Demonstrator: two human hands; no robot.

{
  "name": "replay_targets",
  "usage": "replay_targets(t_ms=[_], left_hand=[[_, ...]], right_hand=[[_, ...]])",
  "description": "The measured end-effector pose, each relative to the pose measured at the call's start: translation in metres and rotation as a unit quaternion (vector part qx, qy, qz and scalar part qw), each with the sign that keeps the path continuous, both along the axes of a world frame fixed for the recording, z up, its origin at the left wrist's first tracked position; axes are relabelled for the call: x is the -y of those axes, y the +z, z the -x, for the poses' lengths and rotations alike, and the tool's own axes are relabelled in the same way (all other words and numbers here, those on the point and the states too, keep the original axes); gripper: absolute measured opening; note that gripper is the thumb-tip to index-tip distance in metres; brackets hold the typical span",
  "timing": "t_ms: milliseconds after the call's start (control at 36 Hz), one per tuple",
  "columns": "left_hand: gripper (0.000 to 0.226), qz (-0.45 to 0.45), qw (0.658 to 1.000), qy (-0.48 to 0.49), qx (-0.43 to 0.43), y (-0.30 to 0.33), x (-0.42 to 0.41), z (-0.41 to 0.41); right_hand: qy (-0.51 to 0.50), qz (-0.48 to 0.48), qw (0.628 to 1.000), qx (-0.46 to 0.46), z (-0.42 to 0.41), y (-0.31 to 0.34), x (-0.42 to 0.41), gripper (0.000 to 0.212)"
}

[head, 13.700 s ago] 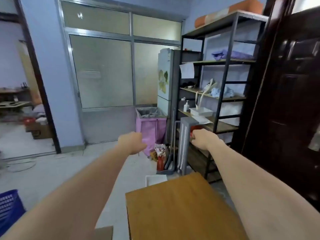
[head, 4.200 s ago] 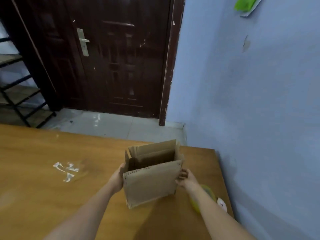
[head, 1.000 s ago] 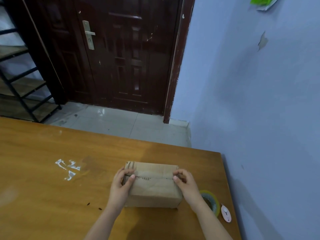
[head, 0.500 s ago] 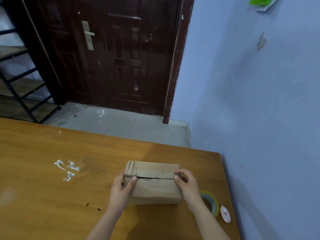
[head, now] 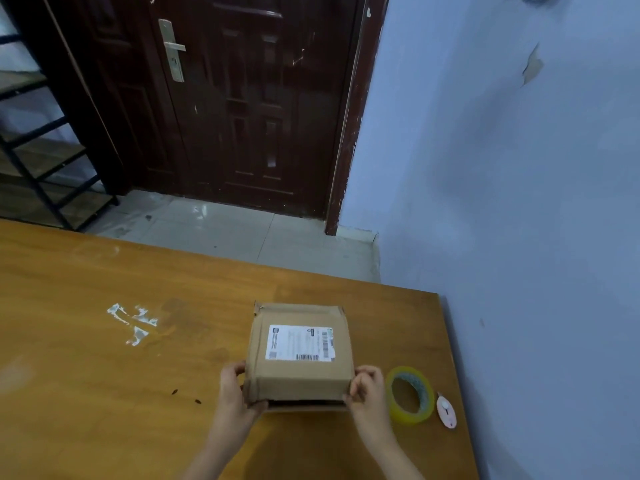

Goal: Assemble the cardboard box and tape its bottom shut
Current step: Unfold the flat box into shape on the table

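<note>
Cardboard box [head: 300, 355] on the table [head: 86, 341], gripped between left hand [head: 234, 393] and right hand [head: 365, 390] at its near corners.

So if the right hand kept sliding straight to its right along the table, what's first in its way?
Most likely the tape roll, lying flat just beside the right hand, which grips the cardboard box. The small pink cutter lies beyond it.

A cardboard box [head: 300, 355] sits near the tabletop's [head: 104, 358] right end, label [head: 300, 342] face up; the left hand [head: 232, 393] grips its near left corner, the right hand [head: 365, 389] pinches its near right corner; a tape roll [head: 410, 395] lies just right of that hand; a small pink cutter [head: 446, 409] lies beside the roll, by the right edge; white scraps [head: 132, 323] are stuck toward the middle.
</note>
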State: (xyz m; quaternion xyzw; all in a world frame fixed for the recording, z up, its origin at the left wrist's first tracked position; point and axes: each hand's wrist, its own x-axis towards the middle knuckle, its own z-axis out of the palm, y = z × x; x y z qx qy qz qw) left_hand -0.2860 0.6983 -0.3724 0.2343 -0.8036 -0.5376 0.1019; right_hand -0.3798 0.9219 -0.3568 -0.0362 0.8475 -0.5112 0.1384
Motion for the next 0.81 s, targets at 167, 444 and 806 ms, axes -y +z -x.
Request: replay_targets(t_ms=[167,444,806], left_hand=[[0.093,0.032,0.991,-0.1,0.082,-0.029,0.013,-0.032],[0.062,0.082,0.993,0.016,0.089,-0.004,0.06,-0.002],[0.084,0.45,0.796,-0.328,0.237,0.019,0.087,0.11]], right_hand=[[0.05,-0.053,0.997,0.009,-0.018,-0.027,-0.018,0.042],[0.062,-0.076,0.995,0.027,0.047,0.011,-0.024,0.047],[0.374,-0.43,0.818,-0.082,0.142,0.024,0.023,0.069]])
